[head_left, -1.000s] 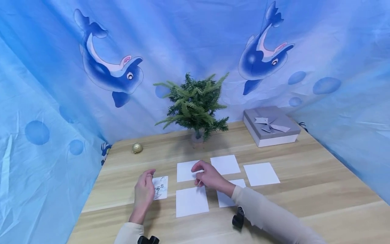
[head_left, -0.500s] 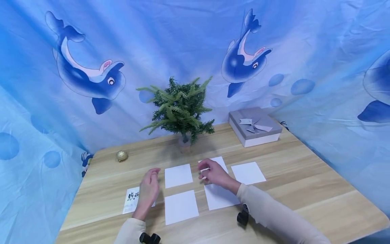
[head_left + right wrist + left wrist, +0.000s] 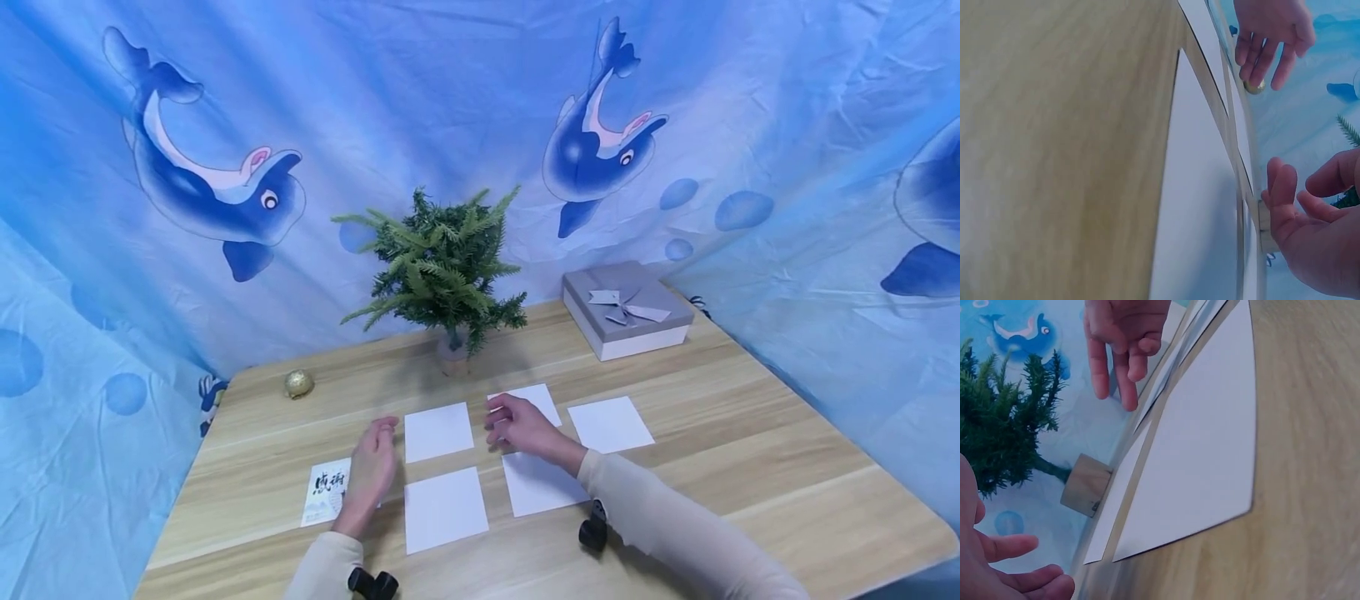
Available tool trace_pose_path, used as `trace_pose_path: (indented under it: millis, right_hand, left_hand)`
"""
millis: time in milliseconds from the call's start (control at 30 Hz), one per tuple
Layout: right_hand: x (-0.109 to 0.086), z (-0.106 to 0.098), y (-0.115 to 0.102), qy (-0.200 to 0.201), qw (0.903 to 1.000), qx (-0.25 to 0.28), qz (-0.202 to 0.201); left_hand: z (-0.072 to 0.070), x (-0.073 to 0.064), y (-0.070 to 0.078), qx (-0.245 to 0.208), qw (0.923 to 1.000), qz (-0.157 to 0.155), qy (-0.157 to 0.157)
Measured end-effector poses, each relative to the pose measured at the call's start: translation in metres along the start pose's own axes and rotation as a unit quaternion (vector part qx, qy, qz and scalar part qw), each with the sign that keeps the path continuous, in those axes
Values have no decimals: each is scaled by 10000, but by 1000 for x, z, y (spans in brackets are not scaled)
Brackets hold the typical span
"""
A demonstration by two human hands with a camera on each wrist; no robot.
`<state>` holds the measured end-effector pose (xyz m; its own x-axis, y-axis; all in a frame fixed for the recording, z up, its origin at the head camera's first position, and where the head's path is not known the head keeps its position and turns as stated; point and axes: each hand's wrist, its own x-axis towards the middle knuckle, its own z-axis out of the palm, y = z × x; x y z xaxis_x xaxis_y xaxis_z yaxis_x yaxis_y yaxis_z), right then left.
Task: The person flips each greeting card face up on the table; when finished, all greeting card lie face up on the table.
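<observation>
My left hand (image 3: pixel 373 467) hovers with loose fingers and holds nothing, hiding the right part of a white card with black brush lettering (image 3: pixel 324 490). My right hand (image 3: pixel 527 429), fingers loosely bent and holding nothing, is over a blank white card in the back row (image 3: pixel 542 398) and partly covers it. Other plain white cards lie flat: one at back left (image 3: pixel 438 433), one at front left (image 3: pixel 446 510), one at front middle (image 3: pixel 542 487) and one at right (image 3: pixel 611 423). In the right wrist view the right fingers (image 3: pixel 1282 187) are apart from the cards.
A small artificial fir tree (image 3: pixel 446 267) in a wooden base stands behind the cards. A grey-lidded gift box (image 3: pixel 628 308) with a ribbon bow sits at back right. At back left rests a gold ball (image 3: pixel 298 383). Blue dolphin-printed curtain (image 3: pixel 420 100) surrounds the wooden table (image 3: pixel 735 467).
The head view has turned right. Relative to the cards, both hands have shifted right: the left uncovers the printed card's left part, and the right moves from the left cards toward the middle ones.
</observation>
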<state>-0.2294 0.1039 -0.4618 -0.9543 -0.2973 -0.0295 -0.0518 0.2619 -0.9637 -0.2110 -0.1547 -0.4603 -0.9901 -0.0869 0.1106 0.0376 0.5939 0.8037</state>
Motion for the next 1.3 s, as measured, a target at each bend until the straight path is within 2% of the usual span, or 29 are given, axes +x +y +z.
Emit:
trace_pose_path:
  millis: [133, 267, 567, 1033, 1300]
  right_hand:
    - [1, 6, 1, -124, 9998, 31, 118]
    - [2, 11, 2, -181, 9998, 49, 64]
    - [2, 21, -1, -219, 9998, 17, 8]
    - [-2, 23, -6, -297, 9995, 71, 127]
    - [-1, 22, -4, -105, 9998, -31, -139]
  left_hand:
    - [2, -2, 0, 95, 9999, -88, -65]
    - [4, -3, 0, 261, 9996, -107, -83]
    - [8, -6, 3, 187, 9996, -174, -105]
    - [12, -6, 6, 261, 9996, -68, -5]
    - [10, -8, 9, 136, 9999, -86, -3]
